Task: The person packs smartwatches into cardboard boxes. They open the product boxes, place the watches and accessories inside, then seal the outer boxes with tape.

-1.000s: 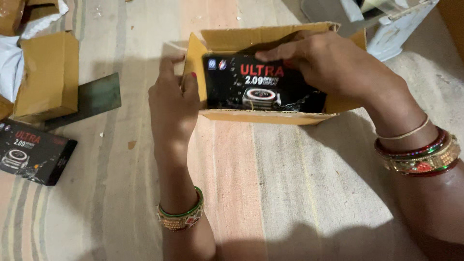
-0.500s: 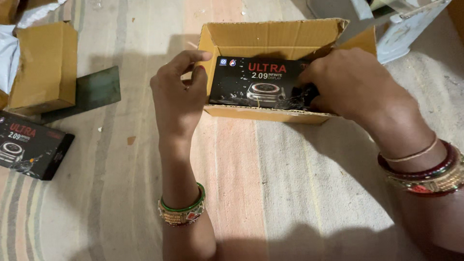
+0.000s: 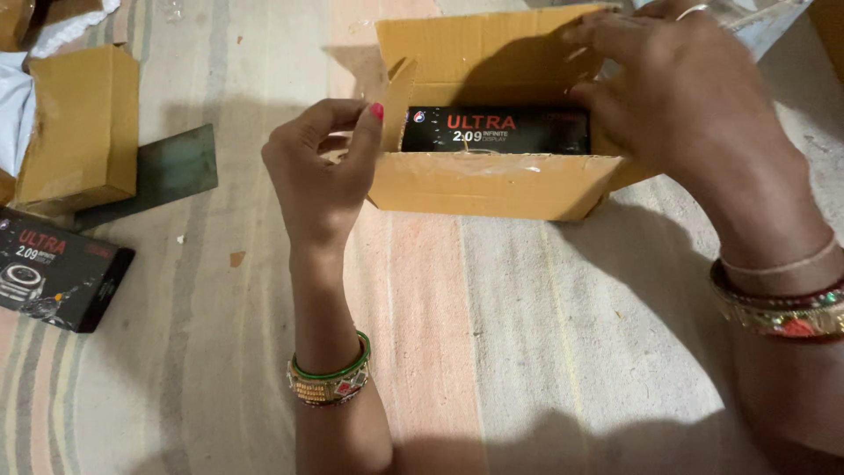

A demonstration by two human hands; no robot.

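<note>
Black box (image 3: 497,130) in open carton (image 3: 492,180), striped mat.
Left hand (image 3: 321,171) pinched carton's left flap; right hand (image 3: 686,88) gripped its right wall. Second black box (image 3: 57,277), closed carton (image 3: 79,123) lay left.

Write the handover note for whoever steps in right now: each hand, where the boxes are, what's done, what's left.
Left hand: pinching the left side flap of the open carton.
Right hand: on the carton's right end, fingers over the rim; grip unclear.
Black box: down inside the carton, only its top face showing.
Done: black box is in.
Left: carton flaps are open. A second black box lies on the mat at far left, beside a closed carton.
</note>
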